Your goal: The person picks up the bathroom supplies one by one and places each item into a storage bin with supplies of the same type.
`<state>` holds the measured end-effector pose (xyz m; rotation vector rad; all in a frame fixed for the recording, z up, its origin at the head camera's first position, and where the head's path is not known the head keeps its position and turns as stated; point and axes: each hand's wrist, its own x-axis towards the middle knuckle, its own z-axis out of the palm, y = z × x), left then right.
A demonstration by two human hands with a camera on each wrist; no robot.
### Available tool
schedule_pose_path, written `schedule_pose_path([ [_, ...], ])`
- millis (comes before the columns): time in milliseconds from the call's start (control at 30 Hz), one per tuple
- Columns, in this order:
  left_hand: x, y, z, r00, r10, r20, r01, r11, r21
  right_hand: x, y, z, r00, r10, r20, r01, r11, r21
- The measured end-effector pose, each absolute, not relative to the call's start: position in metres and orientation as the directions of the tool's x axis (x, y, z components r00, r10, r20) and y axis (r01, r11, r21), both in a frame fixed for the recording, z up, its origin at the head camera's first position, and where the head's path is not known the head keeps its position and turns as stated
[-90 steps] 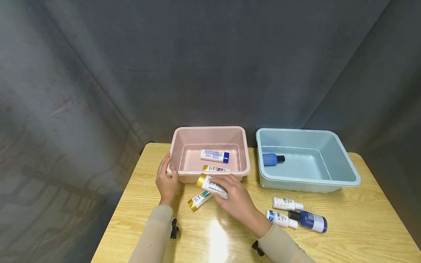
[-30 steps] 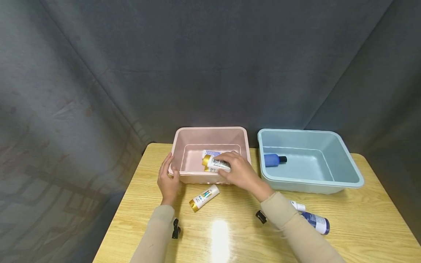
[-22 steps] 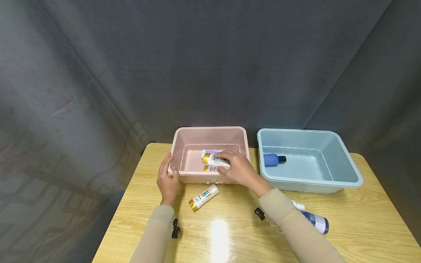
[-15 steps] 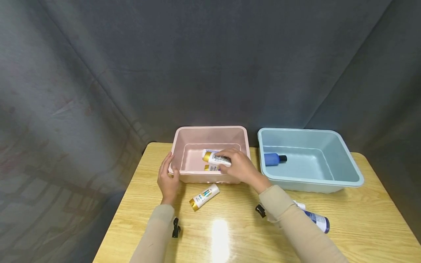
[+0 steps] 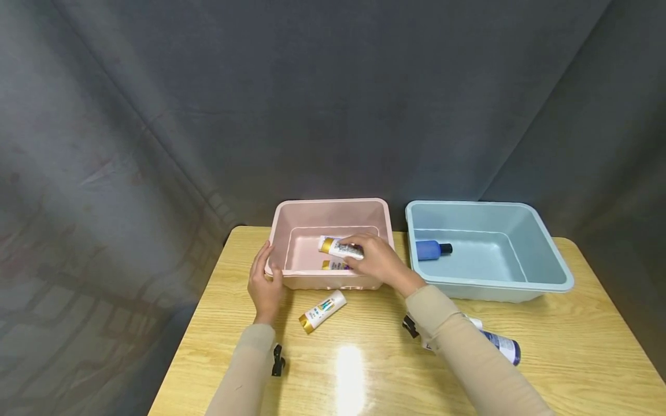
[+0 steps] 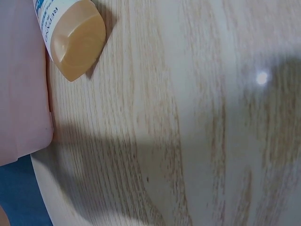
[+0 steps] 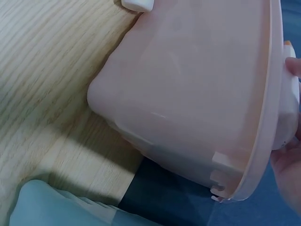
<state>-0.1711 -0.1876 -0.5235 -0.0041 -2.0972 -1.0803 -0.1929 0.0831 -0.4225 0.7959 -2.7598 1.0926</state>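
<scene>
My right hand [image 5: 377, 259] grips a white tube with a gold cap [image 5: 338, 248], low inside the pink bin [image 5: 333, 279]. Under and behind that tube lies another white tube, mostly covered. A second gold-capped tube [image 5: 333, 265] lies close to the bin's front wall, partly hidden by my fingers. My left hand [image 5: 265, 292] holds the bin's front left corner, thumb at the front rim and fingers along the left side. On the table in front of the bin lies a further gold-capped white tube [image 5: 322, 312]; the left wrist view shows its cap [image 6: 80, 42].
To the right stands a light blue bin [image 5: 489, 284] with a blue black-capped bottle [image 5: 429, 250] inside. In front of it a dark blue bottle [image 5: 502, 346] and a white bottle [image 5: 475, 323] lie partly behind my right sleeve. A grey curtain [image 5: 333, 104] hangs behind the table.
My right hand has carried the gold-capped tube from in front of the pink bin over its rim, then lowered it inside. The left hand stays at the corner.
</scene>
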Motion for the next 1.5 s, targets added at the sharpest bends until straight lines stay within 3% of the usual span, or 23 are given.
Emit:
schedule_pose_path([
  [1500, -0.170, -0.188, -0.524, -0.708, -0.319, 0.630, 0.323, 0.647, 0.691, -0.222, 0.076, -0.430, -0.880, -0.465, 0.099, -0.426, 0.680, -0.597],
])
